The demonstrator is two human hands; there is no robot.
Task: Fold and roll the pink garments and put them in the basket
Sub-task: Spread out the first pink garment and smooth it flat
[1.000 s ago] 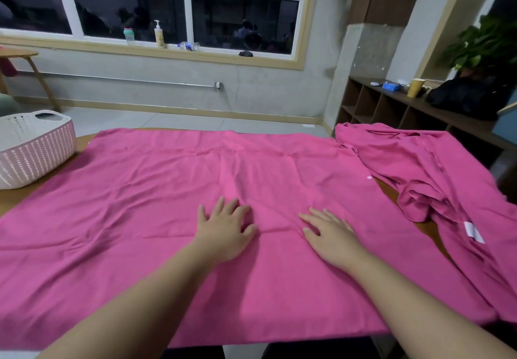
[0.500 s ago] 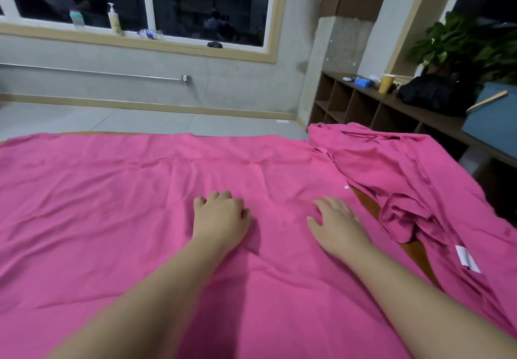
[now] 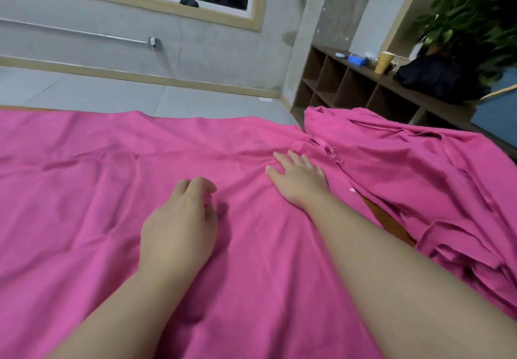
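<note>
A large pink garment (image 3: 84, 190) lies spread flat over the table, filling the left and middle of the view. My left hand (image 3: 181, 224) rests on it near the middle with its fingers curled under, and no cloth visibly gripped. My right hand (image 3: 299, 179) lies flat on the cloth with fingers spread, close to the garment's right edge. A second pink garment (image 3: 419, 176) lies crumpled at the right, its folds touching the spread one by my right fingertips. The basket is out of view.
A strip of brown table (image 3: 389, 218) shows between the two garments. Beyond the far edge is grey floor (image 3: 112, 92). A wooden cubby shelf (image 3: 349, 84) at the right holds a yellow cup (image 3: 384, 62), a black bag (image 3: 436, 78) and a potted plant (image 3: 470, 22).
My right hand has slid farther forward and to the right, up to the crumpled garment. My left hand's fingers have curled. The view has swung right, so the basket is no longer visible.
</note>
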